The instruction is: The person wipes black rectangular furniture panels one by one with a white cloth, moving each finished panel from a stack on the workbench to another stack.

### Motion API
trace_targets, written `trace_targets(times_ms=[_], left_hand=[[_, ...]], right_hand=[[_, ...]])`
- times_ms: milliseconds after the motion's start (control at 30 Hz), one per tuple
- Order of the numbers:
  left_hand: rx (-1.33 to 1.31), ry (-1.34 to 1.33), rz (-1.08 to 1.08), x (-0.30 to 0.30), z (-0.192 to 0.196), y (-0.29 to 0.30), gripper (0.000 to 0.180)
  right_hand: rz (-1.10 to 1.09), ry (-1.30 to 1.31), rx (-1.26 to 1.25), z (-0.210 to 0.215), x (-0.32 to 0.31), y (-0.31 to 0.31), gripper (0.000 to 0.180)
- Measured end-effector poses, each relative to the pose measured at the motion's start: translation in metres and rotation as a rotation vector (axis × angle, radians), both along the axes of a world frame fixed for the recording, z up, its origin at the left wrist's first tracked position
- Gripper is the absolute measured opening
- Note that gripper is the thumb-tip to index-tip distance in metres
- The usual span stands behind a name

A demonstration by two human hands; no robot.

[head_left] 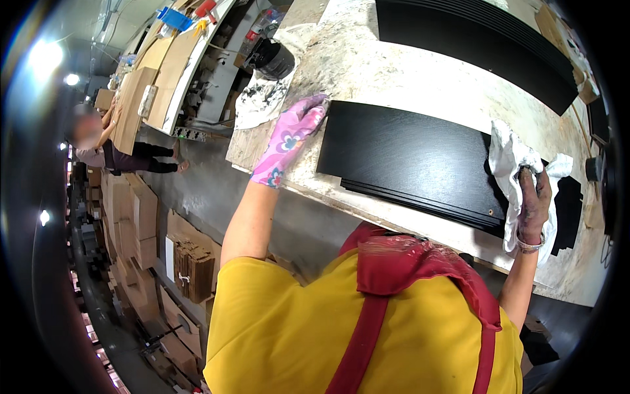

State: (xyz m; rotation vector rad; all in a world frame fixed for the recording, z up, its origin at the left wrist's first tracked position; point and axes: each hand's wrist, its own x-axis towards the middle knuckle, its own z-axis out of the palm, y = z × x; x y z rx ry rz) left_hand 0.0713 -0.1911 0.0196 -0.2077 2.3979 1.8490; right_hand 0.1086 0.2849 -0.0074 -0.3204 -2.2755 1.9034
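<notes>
Workshop w/ a pale, stained stone-look surface (420,79) running from 12 to 4 o'clock; grey floor below at 9. On the surface, centre, lies a small stack of black panels (407,161), thin edges showing along the near side. Left hand (292,134), in a pink flowered glove, lies flat at 11 o'clock, fingers spread and touching the stack's left end; grip not closed, nothing held. Right hand (533,207), bare and stained dark, at 3 o'clock, grip closed round a white rag (515,161) that is pressed on the stack's right end, cloth bunched above and below the fingers. Second, bigger stack of black boards (485,39) sits at 1 o'clock, well apart from the first. Dark can (272,59) at 11–12 o'clock near the surface's far left corner, w/ a smeared rag (259,98) just beside it. Person's yellow shirt and red apron straps fill 6 o'clock. Cardboard boxes (134,217) piled on the floor at 8–9 o'clock. Another person (115,148) at 9–10 o'clock, seated low, hands on brown boards (134,105) leaning by a long bench; what they grip cannot be told.
</notes>
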Motion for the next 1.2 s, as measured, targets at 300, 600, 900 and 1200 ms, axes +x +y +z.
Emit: trace_targets(times_ms=[300, 600, 900, 1200], left_hand=[[-0.624, -0.44, -0.543, 0.089, 0.046, -0.034, 0.044], [-0.6, 0.006, 0.003, -0.049, -0.053, -0.079, 0.046], [-0.334, -0.061, -0.229, -0.029, -0.012, -0.037, 0.045], [-0.206, -0.184, -0.121, -0.04, -0.03, -0.038, 0.071]], right_hand=[[0.027, 0.031, -0.06, -0.006, 0.001, 0.007, 0.036], [0.011, 0.064, -0.009, -0.011, -0.003, 0.013, 0.032], [-0.255, -0.008, -0.318, 0.071, 0.096, 0.365, 0.051], [0.137, 0.018, -0.583, 0.055, 0.06, 0.366, 0.041]])
